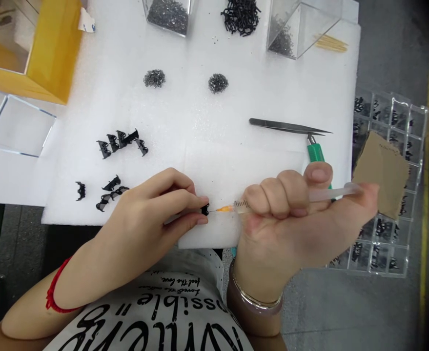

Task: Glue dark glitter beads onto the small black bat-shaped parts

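Between the thumb and fingers of my left hand [155,207] is a small black plastic part [205,209], mostly covered by the fingertips. My right hand [283,209] is wrapped round a syringe [240,206] with an orange needle hub, its thumb on the end of the white plunger [333,193]. The thin needle points left and its tip is at the black part; whether it touches cannot be made out. Several similar black clip-like parts [122,140] lie beyond my left hand, with more [109,195] beside its wrist.
Black tweezers [287,126] and a green-handled knife [315,150] lie beyond my right hand. Small piles [154,78] and clear bins [167,17] of tiny pieces stand farther back, near black strips [240,17] and toothpicks [331,43]. A yellow box [55,48] is left; a compartment tray [400,253] is right.
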The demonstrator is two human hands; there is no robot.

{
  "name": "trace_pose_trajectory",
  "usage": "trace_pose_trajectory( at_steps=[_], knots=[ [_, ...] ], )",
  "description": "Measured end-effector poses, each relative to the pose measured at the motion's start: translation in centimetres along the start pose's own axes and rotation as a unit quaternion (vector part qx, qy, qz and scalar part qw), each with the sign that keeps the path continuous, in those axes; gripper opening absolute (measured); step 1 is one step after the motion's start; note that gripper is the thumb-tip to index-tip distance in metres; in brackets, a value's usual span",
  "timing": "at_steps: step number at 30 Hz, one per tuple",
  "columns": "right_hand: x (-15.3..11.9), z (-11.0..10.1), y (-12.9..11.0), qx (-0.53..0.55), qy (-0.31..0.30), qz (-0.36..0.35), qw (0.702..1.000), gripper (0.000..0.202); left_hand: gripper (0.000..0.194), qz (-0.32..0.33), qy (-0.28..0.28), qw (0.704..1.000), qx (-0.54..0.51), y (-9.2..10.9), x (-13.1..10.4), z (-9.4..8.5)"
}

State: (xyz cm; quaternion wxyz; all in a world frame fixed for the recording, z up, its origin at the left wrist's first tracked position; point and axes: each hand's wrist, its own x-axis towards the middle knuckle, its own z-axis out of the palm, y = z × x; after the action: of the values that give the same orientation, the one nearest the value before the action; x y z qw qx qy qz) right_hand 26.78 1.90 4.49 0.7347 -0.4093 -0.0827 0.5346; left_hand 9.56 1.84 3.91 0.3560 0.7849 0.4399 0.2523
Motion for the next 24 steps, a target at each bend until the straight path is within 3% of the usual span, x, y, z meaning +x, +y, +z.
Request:
trace_pose_trajectory(
  at_steps=[4, 10, 19, 24],
  knots=[
    [0.05, 0.03, -0.12, -0.003, -0.009, -0.001, 1.000, 0.045, 0.012, 0.001, 0.003, 1.000, 0.000, 0.05, 0.04, 0.05],
    [-0.02, 0.38, -0.66, -0.001, 0.030, 0.042, 0.999, 0.072, 0.012, -0.001, 0.000, 1.000, 0.005, 0.01, -0.17, 0.01],
    [-0.18, 0.62, -0.67, 0.001, 0.037, 0.024, 0.999, 0.073, 0.012, 0.003, -0.002, 1.000, 0.002, 0.10, -0.15, -0.15],
    [0.37, 0.25, -0.75, -0.011, -0.025, 0.055, 0.998, 0.074, 0.010, 0.037, -0.017, 0.998, 0.044, 0.23, -0.18, -0.16]
  ],
)
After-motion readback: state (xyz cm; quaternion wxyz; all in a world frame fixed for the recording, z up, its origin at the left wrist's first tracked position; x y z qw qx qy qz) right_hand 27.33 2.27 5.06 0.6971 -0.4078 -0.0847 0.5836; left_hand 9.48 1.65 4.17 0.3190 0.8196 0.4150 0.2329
